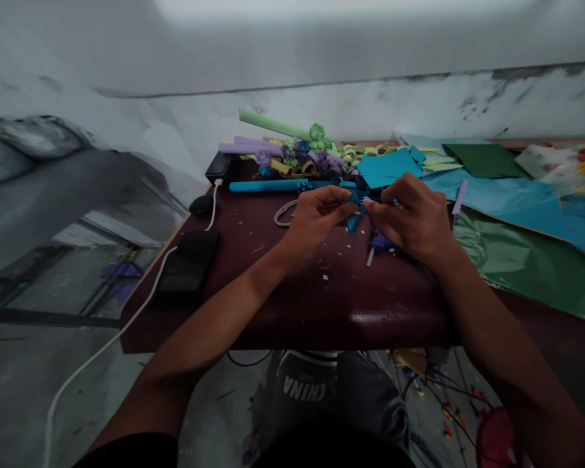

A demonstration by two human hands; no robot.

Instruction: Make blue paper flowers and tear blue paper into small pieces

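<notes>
Over the back middle of the dark red table (283, 292), my left hand (322, 214) pinches a small folded piece of blue paper (353, 222) between thumb and fingers. From the right, my right hand (412, 211) meets it, its thumb and curled fingers closed at the paper's right edge. The two hands nearly touch. Just below my right hand lies a small dark blue tool (381, 241) with a pale tip, partly hidden. Behind my left hand is a rolled blue paper tube (268, 186).
Purple and green paper tubes and curled strips (316, 156) are heaped at the back. Blue sheets (511, 198) and a green sheet in plastic (541, 260) cover the right side. A black power bank (188, 260) with a white cable lies left. White scraps dot the table.
</notes>
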